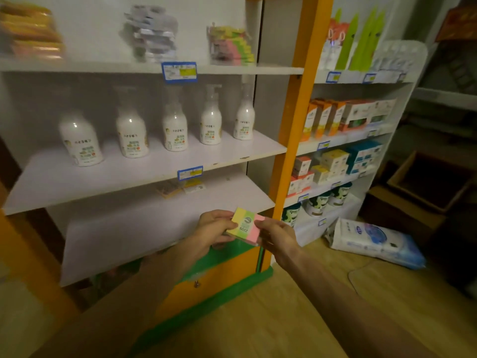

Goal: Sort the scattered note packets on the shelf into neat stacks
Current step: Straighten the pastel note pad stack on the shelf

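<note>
I hold one note packet, striped yellow, green and pink with a round label, in front of the lowest white shelf. My left hand grips its left end and my right hand pinches its right end. A leaning stack of similar coloured note packets stands on the top shelf at the right. A grey and white pile of packets sits beside it, blurred. Two small flat packets lie at the back of the shelf under the bottles.
Several white pump bottles line the middle shelf. An orange upright post divides this unit from the right shelves of boxes and tins. A white and blue bag lies on the wooden floor, cardboard boxes behind it.
</note>
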